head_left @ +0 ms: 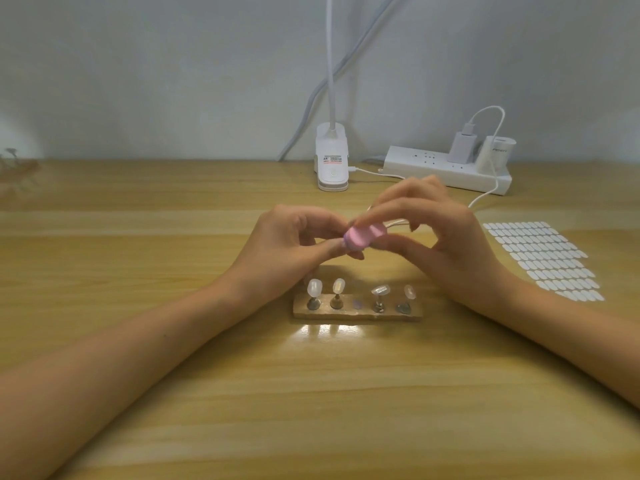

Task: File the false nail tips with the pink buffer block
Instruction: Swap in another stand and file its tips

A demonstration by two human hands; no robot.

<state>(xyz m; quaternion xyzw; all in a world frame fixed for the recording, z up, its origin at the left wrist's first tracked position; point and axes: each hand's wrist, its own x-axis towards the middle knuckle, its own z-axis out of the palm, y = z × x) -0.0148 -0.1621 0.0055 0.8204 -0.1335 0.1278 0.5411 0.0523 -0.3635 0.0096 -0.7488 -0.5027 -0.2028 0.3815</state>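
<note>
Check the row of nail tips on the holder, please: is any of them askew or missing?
Yes. On the holder base, the nail tip second from the right lies tilted sideways on its stand, while the other three stand more upright. The middle spot holds no stand.

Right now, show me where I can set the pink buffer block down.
Free: the bare table left of the nail stand, and the wide strip in front of it. Crowded: sticker sheet to the right, lamp clamp and power strip at the back.
</note>
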